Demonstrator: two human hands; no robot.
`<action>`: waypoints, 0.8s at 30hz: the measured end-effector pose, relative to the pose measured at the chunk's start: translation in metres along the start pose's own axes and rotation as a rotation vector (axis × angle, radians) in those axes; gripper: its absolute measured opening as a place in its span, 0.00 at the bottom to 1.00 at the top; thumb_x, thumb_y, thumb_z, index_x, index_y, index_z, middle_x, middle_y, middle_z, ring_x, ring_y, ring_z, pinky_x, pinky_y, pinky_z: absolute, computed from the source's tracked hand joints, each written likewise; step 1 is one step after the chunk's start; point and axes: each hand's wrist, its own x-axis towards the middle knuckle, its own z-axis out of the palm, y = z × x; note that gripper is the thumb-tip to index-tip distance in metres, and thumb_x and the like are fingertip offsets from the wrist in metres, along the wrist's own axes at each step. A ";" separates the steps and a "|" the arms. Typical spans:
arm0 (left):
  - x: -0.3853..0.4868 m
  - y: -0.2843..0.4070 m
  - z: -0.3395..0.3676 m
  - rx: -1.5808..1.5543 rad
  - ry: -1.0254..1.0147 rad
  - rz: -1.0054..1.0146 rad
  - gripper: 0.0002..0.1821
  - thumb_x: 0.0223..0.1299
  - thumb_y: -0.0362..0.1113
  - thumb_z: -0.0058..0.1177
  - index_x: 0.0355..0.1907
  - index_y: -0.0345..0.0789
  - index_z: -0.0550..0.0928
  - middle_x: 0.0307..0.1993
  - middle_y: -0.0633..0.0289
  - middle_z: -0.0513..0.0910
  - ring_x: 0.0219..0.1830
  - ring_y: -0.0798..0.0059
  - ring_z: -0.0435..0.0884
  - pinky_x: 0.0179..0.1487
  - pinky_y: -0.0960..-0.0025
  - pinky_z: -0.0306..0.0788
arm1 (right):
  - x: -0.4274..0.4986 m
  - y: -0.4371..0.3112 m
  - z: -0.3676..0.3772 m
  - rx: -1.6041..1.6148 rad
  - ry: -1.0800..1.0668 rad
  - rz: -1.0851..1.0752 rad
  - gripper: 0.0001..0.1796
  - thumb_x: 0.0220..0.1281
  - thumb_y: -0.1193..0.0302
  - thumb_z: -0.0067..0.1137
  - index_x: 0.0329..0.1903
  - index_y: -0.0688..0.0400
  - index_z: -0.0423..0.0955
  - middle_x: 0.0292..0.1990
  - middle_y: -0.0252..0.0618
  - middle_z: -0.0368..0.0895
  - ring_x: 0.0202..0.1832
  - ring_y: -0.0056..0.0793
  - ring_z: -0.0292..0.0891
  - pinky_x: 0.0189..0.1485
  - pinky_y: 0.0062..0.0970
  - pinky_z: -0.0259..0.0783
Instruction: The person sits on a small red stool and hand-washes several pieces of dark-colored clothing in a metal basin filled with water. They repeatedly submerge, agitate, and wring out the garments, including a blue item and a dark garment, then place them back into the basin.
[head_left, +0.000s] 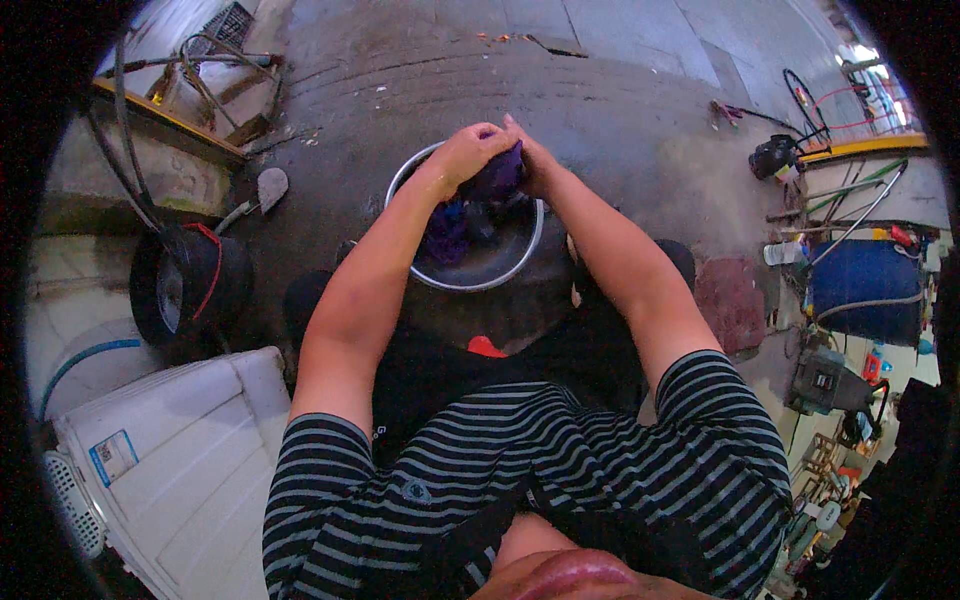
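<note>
Both hands hold a bunched dark purple cloth (501, 174) over the far side of a round metal basin (529, 259). My left hand (474, 152) curls over the cloth's left and top. My right hand (531, 159) presses against its right side, the fingertips pointing up and away. Inside the basin lies more purple fabric (445, 234), partly under my left forearm, and a darker patch next to it that I cannot make out. The basin stands on the floor before my knees.
To the left are a dark tire-like wheel (191, 281) with a red strap, a shovel-like tool (271, 187) and a white plastic-looking appliance (180, 457). On the right stand a black pot-like object (772, 157), a white cup (783, 253) and a blue container (862, 289). The concrete floor (360, 112) looks wet.
</note>
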 end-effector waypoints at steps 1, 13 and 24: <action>0.001 -0.002 -0.002 0.147 0.035 0.103 0.24 0.73 0.54 0.57 0.57 0.37 0.83 0.50 0.58 0.85 0.51 0.67 0.83 0.58 0.62 0.76 | 0.002 0.001 -0.004 -0.005 -0.070 0.003 0.32 0.71 0.42 0.59 0.58 0.58 0.80 0.51 0.41 0.87 0.48 0.39 0.84 0.54 0.37 0.78; 0.020 -0.060 -0.026 0.700 0.407 0.062 0.28 0.77 0.49 0.48 0.74 0.40 0.69 0.58 0.43 0.83 0.61 0.51 0.83 0.60 0.55 0.76 | -0.027 -0.038 0.049 -0.170 0.046 -0.496 0.12 0.65 0.62 0.72 0.39 0.57 0.83 0.33 0.29 0.84 0.34 0.20 0.78 0.38 0.24 0.73; 0.035 -0.102 -0.030 -0.980 0.019 -0.246 0.25 0.78 0.61 0.44 0.50 0.42 0.81 0.45 0.57 0.85 0.48 0.64 0.83 0.62 0.57 0.75 | -0.091 0.023 0.122 -1.068 0.076 -1.111 0.12 0.62 0.64 0.69 0.38 0.61 0.83 0.34 0.47 0.86 0.36 0.44 0.85 0.42 0.35 0.76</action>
